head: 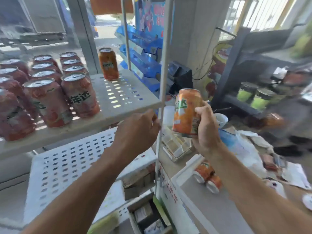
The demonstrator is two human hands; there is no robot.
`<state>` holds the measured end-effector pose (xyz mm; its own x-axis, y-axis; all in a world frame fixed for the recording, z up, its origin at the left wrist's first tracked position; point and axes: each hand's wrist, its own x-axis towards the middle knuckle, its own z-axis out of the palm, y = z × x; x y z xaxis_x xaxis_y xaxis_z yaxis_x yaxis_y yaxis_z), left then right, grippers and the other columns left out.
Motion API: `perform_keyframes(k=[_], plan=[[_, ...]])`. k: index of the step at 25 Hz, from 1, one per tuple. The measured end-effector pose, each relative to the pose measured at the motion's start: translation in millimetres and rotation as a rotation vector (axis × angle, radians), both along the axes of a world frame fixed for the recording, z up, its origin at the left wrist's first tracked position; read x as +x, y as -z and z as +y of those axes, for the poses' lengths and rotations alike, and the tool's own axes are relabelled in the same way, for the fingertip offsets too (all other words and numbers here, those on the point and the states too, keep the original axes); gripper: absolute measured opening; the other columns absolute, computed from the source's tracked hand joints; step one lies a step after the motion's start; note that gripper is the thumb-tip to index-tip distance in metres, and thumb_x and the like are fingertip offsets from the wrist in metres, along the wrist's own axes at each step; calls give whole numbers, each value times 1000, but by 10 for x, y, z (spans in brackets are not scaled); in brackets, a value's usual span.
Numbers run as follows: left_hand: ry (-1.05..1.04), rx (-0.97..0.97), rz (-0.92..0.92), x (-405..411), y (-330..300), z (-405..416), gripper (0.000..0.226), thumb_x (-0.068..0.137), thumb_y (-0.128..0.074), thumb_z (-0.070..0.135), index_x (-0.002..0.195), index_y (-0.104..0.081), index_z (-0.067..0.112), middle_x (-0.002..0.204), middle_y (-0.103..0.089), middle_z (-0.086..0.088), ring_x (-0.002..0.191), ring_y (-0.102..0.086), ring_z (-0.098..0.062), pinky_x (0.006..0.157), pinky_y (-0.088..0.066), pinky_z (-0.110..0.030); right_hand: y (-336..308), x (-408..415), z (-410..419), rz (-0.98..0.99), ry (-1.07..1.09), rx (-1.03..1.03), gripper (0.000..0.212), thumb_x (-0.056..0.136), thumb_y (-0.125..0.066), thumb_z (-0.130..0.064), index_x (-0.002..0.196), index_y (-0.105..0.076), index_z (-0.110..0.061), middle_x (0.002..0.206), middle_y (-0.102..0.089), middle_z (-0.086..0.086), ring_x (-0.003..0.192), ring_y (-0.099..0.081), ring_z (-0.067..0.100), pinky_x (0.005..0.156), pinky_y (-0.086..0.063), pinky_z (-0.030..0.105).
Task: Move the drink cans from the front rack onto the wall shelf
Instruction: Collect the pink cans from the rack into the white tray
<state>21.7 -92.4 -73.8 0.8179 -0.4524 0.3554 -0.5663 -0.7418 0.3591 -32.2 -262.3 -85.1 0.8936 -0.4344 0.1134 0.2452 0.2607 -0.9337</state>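
Observation:
My right hand [206, 127] grips an orange drink can [184, 110], held tilted just right of the shelf's front post. My left hand [137, 129] hovers at the front edge of the perforated white shelf [121, 93], fingers loosely curled with nothing in them. One orange can [108, 64] stands alone at the back of that shelf. Several red cans [50, 92] stand in rows on its left part. Two more orange cans [208, 177] lie on their sides in a white rack [185, 176] below my right forearm.
A thin white post [163, 68] runs upright between my hands. A lower perforated shelf [67, 166] sits under my left arm. A small compartment tray [177, 147], a paper cup [221, 119] and papers clutter the counter. Blue display racks [143, 53] stand behind.

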Motion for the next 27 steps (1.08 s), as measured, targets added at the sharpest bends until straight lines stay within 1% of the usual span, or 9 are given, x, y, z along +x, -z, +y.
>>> perform_keyframes(k=[2,4,6,8,12,15,18,20,27], plan=[[101,17,16,-66,161,-302,23,96,-43,41,96,-58,23,82,-68,-1,77,-61,-29,64,-47,-35,231,-177,-246,82,40,196,53,78,-57,-36,123,-54,-10,99,-65,12,87,-67,27,66,-58,40],[192,36,49,-138,321,-634,23,96,-42,42,97,-56,24,85,-68,-1,80,-61,-30,67,-50,-38,494,-361,-495,184,115,198,63,72,-70,-38,127,-55,-11,102,-66,13,87,-67,26,69,-58,41],[280,63,81,-214,461,-935,23,96,-41,43,98,-55,25,85,-67,0,80,-61,-28,67,-50,-38,780,-528,-717,297,195,207,76,62,-81,-35,128,-54,-7,99,-65,15,80,-68,26,65,-56,40],[360,83,111,-287,606,-1213,23,97,-41,43,98,-55,24,85,-66,1,77,-60,-25,63,-48,-36,1097,-696,-939,380,257,265,80,61,-82,-31,128,-51,-1,98,-65,20,77,-67,31,66,-57,44],[421,167,164,-353,908,-1627,23,97,-41,42,98,-55,23,85,-65,0,78,-60,-26,62,-48,-37,1744,-968,-1331,548,395,280,60,69,-81,-23,120,-51,-12,110,-65,18,91,-70,33,76,-59,48],[448,248,204,-351,1147,-1842,26,97,-38,44,99,-55,24,87,-66,1,80,-62,-25,65,-50,-38,2185,-1120,-1532,708,521,248,51,74,-81,-25,115,-56,-9,109,-68,17,92,-71,32,79,-60,47],[466,319,232,-353,1359,-2016,27,97,-37,45,100,-54,24,90,-67,1,82,-63,-25,68,-51,-38,2495,-1246,-1669,818,564,259,41,79,-79,-22,110,-57,-7,101,-69,13,81,-70,23,63,-57,33],[471,366,251,-366,1464,-2108,28,98,-36,45,103,-54,24,93,-68,0,83,-63,-26,68,-50,-37,2650,-1304,-1712,881,561,218,35,82,-77,-22,108,-59,-6,99,-69,12,79,-70,20,59,-53,28],[484,439,306,-393,1648,-2264,29,98,-35,42,103,-55,22,95,-67,-2,86,-60,-28,67,-43,-35,2947,-1273,-1813,1029,618,131,21,78,-77,-31,88,-65,-17,94,-71,7,83,-69,21,77,-58,37]])
